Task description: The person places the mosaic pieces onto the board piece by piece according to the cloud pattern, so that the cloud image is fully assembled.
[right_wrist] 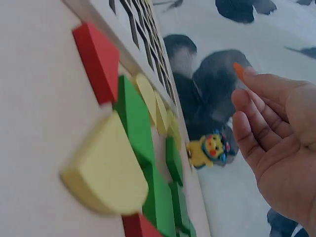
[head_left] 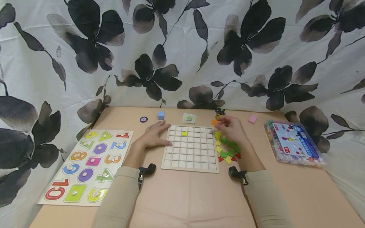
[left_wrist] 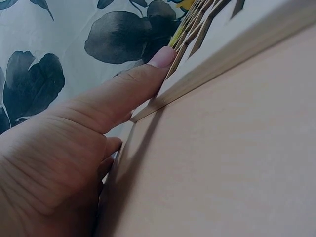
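Note:
A white grid board (head_left: 188,168) lies in the middle of the table, with one yellow square piece (head_left: 184,133) in an upper cell. At its left edge my left hand (head_left: 154,136) rests with fingers stretched out; the thumb (left_wrist: 143,81) presses on the frame. Over the board's top right corner, my right hand (head_left: 232,128) pinches a small orange piece (right_wrist: 238,71) between thumb and index finger. Below that hand lie loose green pieces (head_left: 223,154), yellow pieces (right_wrist: 106,168) and red triangles (right_wrist: 98,64), beside the board's right edge.
A number puzzle board (head_left: 95,171) lies at left, partly under the left forearm. Along the back are a round token (head_left: 144,119), blue cube (head_left: 161,115), patterned card (head_left: 189,118), yellow figurine (right_wrist: 210,148) and pink block (head_left: 252,119). A clear plastic box (head_left: 293,142) stands right.

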A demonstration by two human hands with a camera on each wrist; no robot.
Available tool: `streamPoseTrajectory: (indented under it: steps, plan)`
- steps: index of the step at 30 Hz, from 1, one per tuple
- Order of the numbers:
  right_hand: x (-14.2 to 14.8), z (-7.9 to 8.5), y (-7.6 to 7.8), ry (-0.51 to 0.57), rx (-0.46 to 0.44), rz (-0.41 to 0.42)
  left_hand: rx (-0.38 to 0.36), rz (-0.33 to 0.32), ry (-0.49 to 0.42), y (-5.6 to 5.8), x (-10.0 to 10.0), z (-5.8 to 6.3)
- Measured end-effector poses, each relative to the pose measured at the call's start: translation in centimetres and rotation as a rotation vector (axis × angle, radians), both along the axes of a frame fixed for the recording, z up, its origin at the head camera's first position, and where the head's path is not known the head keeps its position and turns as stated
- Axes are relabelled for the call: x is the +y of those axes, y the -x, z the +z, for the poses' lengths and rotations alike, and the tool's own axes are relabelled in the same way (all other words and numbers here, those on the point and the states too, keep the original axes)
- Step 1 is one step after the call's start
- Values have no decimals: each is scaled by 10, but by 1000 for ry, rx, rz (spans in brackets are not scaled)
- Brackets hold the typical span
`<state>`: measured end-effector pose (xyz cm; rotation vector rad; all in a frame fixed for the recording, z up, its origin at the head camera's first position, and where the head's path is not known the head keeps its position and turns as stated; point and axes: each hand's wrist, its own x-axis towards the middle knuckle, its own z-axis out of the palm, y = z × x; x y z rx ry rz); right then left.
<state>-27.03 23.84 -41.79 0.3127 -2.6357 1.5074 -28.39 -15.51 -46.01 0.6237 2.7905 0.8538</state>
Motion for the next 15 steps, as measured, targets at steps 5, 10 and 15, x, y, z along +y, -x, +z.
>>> streamPoseTrajectory:
  steps: [5, 10, 15]
  plan:
    - [-16, -1, 0, 79, 21, 24, 7, -2, -1, 0, 0, 0]
    - [-33, -5, 0, 182, -31, 46, -2, 4, 6, 0, -1, -2]
    - [-48, -7, 0, 262, -97, 28, 7, -1, 12, 1, 0, -1]
